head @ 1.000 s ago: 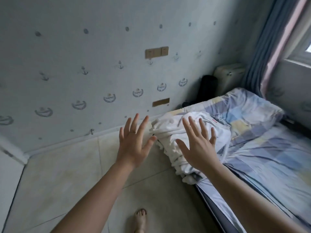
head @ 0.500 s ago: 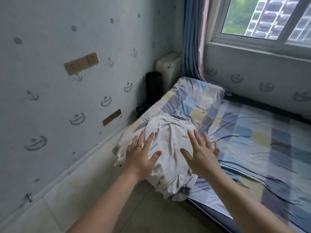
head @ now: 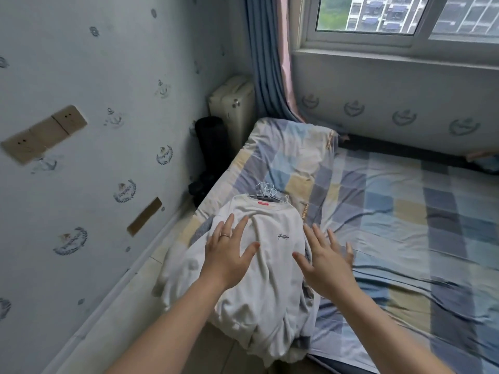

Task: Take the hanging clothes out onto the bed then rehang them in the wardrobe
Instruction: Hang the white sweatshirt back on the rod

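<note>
I see the left hand and right hand, fingers spread, gripping nothing. A white sweatshirt lies beneath the left fingertips, with wire hangers just beyond them on the bed.

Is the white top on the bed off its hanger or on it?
On it, apparently: white hanger hooks stick out just past the collar of the white top, which lies on the bed.

White clothes, checked blue-yellow bed

Single wide-angle head view, facing forward-down; close over bed edge at centre; window upper right, wall left.
</note>
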